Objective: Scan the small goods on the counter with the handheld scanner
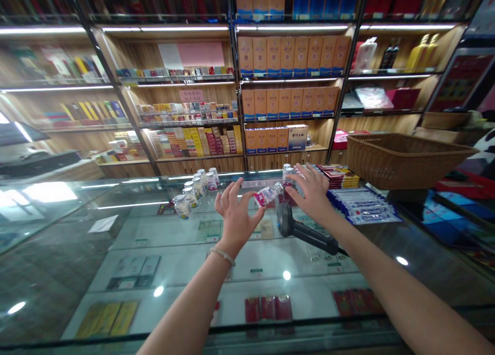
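while the left hand (235,215) pinches a small bottle (266,195), the right hand (314,192) is near its cap.
left of the grip, more small bottles (190,194) stand in a cluster on the glass counter (181,272); the left thumb and fingertips close narrowly on the bottle, which tilts with its cap toward the right hand, and shifting it from there would seem to call for a steady pinch; just right of and below it lies a black scanner (309,234); the right hand's fingers are parted near a standing bottle (286,174), though whether they grip anything cannot be told; further right are blue-and-white packets (365,206) and a wicker basket (402,162); the held bottle's pink-and-white label and the pink sign (191,95) are too blurred to read.
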`<move>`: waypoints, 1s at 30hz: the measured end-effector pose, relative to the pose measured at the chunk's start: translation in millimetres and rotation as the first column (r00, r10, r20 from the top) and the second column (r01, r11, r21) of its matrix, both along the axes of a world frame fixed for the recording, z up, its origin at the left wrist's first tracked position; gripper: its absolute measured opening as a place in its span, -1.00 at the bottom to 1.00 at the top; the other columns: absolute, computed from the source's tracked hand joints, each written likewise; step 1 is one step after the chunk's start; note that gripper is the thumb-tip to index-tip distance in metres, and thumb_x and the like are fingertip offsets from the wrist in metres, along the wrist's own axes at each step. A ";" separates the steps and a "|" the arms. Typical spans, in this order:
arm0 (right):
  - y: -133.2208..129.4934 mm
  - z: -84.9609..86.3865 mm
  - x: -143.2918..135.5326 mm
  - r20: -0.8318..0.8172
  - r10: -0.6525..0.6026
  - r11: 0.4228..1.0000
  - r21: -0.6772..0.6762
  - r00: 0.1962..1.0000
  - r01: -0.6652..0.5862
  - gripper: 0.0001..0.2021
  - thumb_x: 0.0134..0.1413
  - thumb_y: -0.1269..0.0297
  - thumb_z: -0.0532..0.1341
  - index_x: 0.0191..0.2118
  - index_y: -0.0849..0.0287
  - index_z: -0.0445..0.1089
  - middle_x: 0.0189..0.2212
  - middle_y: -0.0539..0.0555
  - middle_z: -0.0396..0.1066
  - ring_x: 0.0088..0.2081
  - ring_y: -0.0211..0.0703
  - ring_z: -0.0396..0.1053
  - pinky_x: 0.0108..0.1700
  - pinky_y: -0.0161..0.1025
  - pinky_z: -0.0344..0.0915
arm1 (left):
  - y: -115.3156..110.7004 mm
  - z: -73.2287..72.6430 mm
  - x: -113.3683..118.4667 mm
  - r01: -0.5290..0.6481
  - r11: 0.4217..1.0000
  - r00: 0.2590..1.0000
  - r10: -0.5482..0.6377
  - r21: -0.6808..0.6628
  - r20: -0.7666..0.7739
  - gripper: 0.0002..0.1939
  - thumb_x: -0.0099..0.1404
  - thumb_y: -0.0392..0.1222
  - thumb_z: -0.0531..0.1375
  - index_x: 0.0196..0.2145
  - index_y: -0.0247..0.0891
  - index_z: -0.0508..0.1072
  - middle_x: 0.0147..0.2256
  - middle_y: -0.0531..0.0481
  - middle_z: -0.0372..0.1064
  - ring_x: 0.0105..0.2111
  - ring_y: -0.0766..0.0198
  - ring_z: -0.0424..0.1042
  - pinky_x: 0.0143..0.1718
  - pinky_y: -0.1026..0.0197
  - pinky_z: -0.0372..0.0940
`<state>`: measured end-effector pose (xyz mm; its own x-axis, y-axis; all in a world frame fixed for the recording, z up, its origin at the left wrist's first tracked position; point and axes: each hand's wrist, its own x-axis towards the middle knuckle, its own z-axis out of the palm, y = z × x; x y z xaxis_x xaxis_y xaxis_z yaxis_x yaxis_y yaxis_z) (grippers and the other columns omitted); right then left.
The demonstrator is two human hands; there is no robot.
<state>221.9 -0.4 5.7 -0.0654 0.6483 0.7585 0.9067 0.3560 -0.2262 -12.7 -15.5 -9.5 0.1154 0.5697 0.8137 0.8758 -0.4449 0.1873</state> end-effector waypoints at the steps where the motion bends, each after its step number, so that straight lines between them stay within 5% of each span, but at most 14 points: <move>1: -2.3 0.5 1.7 0.041 -0.006 1.000 0.026 0.999 0.005 -0.63 0.40 0.03 0.10 0.15 -0.04 0.49 0.39 0.15 0.24 0.42 0.17 0.04 0.35 0.26 -0.05 | -0.2 0.3 -0.3 0.002 1.000 1.000 -0.002 -0.020 0.009 -0.70 0.23 -0.04 0.38 -0.07 -0.07 0.60 0.34 -0.18 0.24 0.35 -0.16 0.15 0.40 -0.32 -0.13; 9: -13.3 5.1 3.0 0.294 -0.008 0.998 0.069 0.956 -0.013 -0.59 0.28 0.08 0.29 0.21 -0.11 0.44 0.45 0.15 0.14 0.45 0.20 -0.04 0.39 0.28 -0.22 | 0.6 2.5 -4.8 0.002 0.996 1.000 0.000 -0.086 0.019 -0.82 0.24 -0.04 0.37 -0.19 -0.06 0.64 0.37 -0.10 0.21 0.36 -0.18 0.10 0.39 -0.36 -0.14; 19: -24.5 11.7 -2.1 0.310 0.086 0.996 -0.033 0.947 -0.079 -0.72 0.29 0.17 0.28 0.08 -0.09 0.53 0.48 0.08 0.09 0.49 0.22 -0.09 0.42 0.30 -0.32 | 4.3 -0.6 -4.1 0.017 0.996 1.000 -0.017 -0.086 -0.003 -0.83 0.30 0.05 0.34 -0.23 -0.01 0.66 0.37 -0.01 0.23 0.36 -0.17 0.10 0.40 -0.36 -0.17; 30: -20.6 7.5 0.6 0.281 0.065 0.998 0.001 0.957 -0.068 -0.70 0.34 0.09 0.24 0.11 -0.04 0.51 0.48 0.13 0.07 0.49 0.23 -0.12 0.42 0.32 -0.31 | -1.5 8.4 -14.3 0.029 0.999 0.995 -0.033 -0.034 -0.096 -0.45 0.23 0.17 0.39 0.14 0.02 0.51 0.43 -0.18 0.07 0.43 -0.21 -0.01 0.43 -0.35 -0.35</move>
<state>222.5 -21.0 13.2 -0.3195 0.6275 0.7101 0.9073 0.4188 0.0383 -26.9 -17.0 -1.1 0.2103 0.5907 0.7790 0.8763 -0.4671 0.1177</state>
